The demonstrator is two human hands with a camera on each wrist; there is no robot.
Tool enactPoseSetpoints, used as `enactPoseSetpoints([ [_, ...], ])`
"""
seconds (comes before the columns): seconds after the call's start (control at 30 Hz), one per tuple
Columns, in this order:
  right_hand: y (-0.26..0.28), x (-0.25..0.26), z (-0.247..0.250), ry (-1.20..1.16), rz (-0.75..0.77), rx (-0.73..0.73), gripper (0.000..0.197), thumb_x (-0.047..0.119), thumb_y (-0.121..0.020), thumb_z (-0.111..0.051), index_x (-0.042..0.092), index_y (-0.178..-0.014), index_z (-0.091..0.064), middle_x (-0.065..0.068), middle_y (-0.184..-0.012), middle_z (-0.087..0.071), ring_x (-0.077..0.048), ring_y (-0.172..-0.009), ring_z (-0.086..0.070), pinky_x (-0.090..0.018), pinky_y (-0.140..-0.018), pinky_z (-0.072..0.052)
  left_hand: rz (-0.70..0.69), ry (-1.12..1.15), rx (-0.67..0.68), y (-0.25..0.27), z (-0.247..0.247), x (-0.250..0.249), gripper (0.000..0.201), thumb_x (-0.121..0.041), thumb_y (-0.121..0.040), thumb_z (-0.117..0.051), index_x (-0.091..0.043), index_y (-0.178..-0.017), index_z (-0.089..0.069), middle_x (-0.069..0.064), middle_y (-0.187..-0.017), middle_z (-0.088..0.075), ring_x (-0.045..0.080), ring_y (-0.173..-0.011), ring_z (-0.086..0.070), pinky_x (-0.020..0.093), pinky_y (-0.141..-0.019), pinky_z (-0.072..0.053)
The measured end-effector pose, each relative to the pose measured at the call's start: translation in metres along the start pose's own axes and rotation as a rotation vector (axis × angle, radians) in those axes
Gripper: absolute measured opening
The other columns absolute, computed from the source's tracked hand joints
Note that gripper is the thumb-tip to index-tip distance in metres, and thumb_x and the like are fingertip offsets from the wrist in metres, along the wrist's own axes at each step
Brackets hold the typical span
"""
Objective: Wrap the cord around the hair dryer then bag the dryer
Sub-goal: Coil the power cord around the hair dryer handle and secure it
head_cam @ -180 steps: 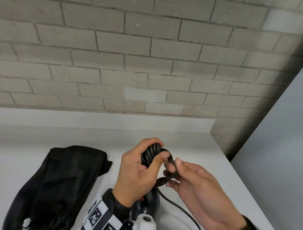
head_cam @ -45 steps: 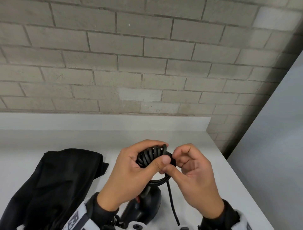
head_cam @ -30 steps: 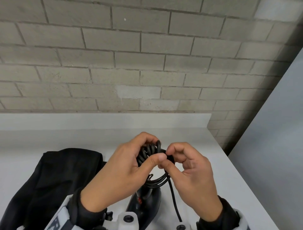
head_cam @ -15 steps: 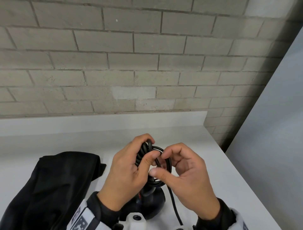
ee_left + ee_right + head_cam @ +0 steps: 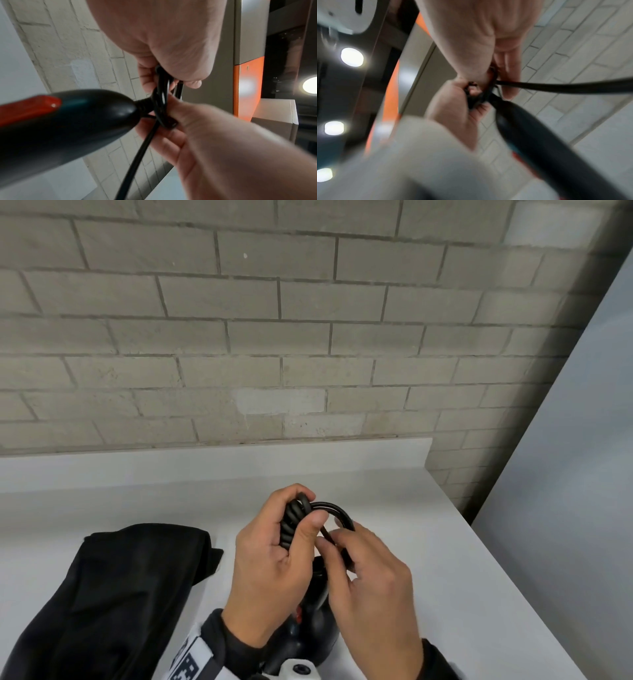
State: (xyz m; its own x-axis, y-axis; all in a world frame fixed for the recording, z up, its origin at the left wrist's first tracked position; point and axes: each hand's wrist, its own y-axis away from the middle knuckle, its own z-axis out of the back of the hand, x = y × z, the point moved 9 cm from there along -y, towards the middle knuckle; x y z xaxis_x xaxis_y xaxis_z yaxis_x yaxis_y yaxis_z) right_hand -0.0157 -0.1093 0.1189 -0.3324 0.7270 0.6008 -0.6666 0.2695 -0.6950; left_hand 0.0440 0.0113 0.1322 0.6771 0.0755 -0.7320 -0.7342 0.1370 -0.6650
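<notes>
Left hand (image 5: pixel 274 556) gripped bundle of coiled cord (image 5: pixel 294 525), thumb pressed over loops, fingers curled behind. Right hand (image 5: pixel 370 587) pinched one loose loop beside bundle, fingertips touching left thumb. Hair dryer (image 5: pixel 308 635) hung below both hands, black body with red switch, above white counter (image 5: pixel 445 577). Black bag (image 5: pixel 113 594) lay crumpled on counter, left of hands. Brick wall (image 5: pixel 274 337) behind.

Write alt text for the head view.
The left hand grips a coiled black cord while the right hand pinches its outer loop, above a black hair dryer. A black bag lies left on the white counter.
</notes>
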Motion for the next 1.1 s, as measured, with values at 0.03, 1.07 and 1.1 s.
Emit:
enactPoseSetpoints([
  [0.03,-0.002,-0.002,-0.001,-0.04,-0.095,0.061,0.01,0.024,-0.09,-0.064,0.021,-0.081,-0.068,0.013,-0.084,-0.068,-0.003,-0.073,-0.063,-0.014,-0.062,-0.05,-0.025,-0.042,-0.007,-0.002,0.001,-0.001,0.013,-0.04,-0.091,-0.056,-0.032,-0.101,-0.058,-0.011,-0.072,-0.06,0.005,-0.057,-0.058,0.012,-0.057,-0.046],
  [1.07,-0.021,-0.028,0.035,-0.559,-0.814,0.866,0.029,0.039,-0.079,-0.07,0.013,-0.067,-0.065,0.005,-0.047,-0.016,-0.012,-0.04,-0.019,-0.014,-0.041,-0.014,-0.258,-0.25,0.091,-0.012,-0.008,-0.017,0.031,-0.036,-0.094,-0.058,-0.006,-0.09,-0.065,-0.008,-0.065,-0.052,0.006,-0.058,-0.044,0.008,-0.059,-0.036],
  [1.1,-0.021,-0.03,0.038,-0.5,-0.744,0.916,0.031,0.042,-0.077,-0.071,0.015,-0.063,-0.062,0.004,-0.046,-0.021,-0.013,-0.041,-0.021,-0.016,-0.042,-0.016,-0.257,-0.257,0.093,-0.013,-0.008,-0.016,0.03,-0.035,-0.093,-0.058,-0.006,-0.09,-0.066,-0.008,-0.066,-0.052,0.005,-0.058,-0.044,0.007,-0.06,-0.035],
])
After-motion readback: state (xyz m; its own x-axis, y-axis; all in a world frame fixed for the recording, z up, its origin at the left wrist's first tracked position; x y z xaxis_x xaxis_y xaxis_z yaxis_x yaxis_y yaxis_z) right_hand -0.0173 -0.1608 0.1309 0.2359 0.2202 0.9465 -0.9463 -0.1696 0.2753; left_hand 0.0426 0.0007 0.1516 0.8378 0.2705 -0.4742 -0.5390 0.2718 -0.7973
